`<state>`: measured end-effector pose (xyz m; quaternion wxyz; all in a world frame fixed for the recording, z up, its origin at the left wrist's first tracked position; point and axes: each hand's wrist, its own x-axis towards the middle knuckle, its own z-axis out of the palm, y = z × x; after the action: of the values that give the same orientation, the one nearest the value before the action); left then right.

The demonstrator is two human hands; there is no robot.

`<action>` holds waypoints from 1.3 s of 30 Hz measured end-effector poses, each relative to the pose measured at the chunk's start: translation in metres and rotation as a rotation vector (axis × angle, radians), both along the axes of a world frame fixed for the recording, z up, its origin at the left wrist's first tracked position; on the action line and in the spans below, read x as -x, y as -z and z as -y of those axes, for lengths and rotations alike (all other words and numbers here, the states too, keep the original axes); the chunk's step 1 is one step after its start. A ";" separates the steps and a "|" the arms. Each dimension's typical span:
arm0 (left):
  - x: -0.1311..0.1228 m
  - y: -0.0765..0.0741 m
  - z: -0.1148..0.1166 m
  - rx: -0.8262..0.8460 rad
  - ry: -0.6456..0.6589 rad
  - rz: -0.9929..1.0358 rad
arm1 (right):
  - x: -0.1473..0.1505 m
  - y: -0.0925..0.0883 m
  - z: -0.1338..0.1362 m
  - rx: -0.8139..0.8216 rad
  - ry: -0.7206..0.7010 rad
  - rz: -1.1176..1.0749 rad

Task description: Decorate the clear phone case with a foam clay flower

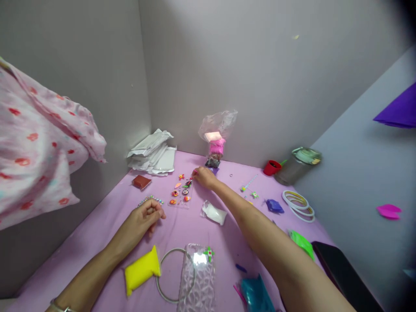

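Observation:
My right hand [204, 177] reaches to the far part of the table, its fingertips pinched at a small red piece [195, 173] beside a clear sheet of charms [180, 197]. Round, flower and fruit-like charms lie on that sheet. My left hand [148, 214] rests with its fingers loosely curled, and I see nothing in it. Just behind it runs a row of small shiny beads [157, 200]. In front of me are a clear textured phone case [197, 277] with a green flower piece [209, 254], a thin ring [161, 289] and a yellow clay packet [142, 270].
White packets [152, 154] are stacked at back left near a brown packet [141, 182]. A white packet [213, 213] lies mid-table. At the right are a red cup [271, 168], a glass jar [294, 167], tape rolls [299, 206] and a black phone [344, 275].

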<state>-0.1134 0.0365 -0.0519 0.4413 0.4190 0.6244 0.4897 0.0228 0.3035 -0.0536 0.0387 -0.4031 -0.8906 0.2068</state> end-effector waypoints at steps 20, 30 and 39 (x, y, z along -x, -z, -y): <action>-0.004 -0.005 0.009 -0.013 0.116 -0.090 | -0.027 -0.045 0.037 0.811 -0.010 -0.559; -0.005 -0.067 0.014 -0.238 -0.021 -0.368 | -0.092 -0.109 0.121 0.833 0.067 -1.111; -0.094 -0.130 -0.006 -0.682 -0.034 -0.806 | -0.118 -0.104 0.179 0.722 0.210 -1.330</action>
<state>-0.0199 0.0430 0.0776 -0.0031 0.6835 0.5566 0.4721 0.1409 0.1243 0.0505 0.4521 -0.2641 -0.5139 0.6795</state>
